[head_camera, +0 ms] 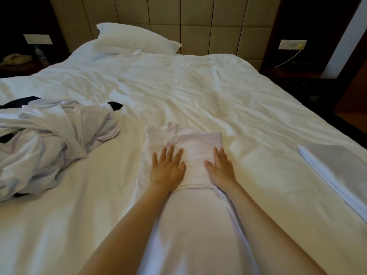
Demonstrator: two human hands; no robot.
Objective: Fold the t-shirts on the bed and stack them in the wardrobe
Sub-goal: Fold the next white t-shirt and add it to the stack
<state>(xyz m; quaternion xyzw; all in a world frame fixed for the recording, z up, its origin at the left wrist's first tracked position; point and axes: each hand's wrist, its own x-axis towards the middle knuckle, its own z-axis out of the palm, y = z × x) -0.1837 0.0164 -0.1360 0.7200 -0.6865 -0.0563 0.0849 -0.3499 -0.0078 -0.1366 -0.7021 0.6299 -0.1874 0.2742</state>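
Observation:
A white t-shirt [195,153] lies lengthwise on the bed [178,86] in front of me, its sides folded in to a narrow strip that runs down between my forearms. My left hand [167,167] presses flat on its left part, fingers straight and spread. My right hand [221,168] lies flat on its right edge, fingers straight. A crumpled heap of white t-shirts [53,139] with some dark cloth in it lies at the left. A folded white t-shirt [335,171] rests flat near the bed's right edge.
A white pillow [135,39] leans at the padded headboard [178,18]. A dark bedside table at the left holds a phone [15,58] and a bottle [40,54]. A wall socket [292,44] with a yellow cable is at the right.

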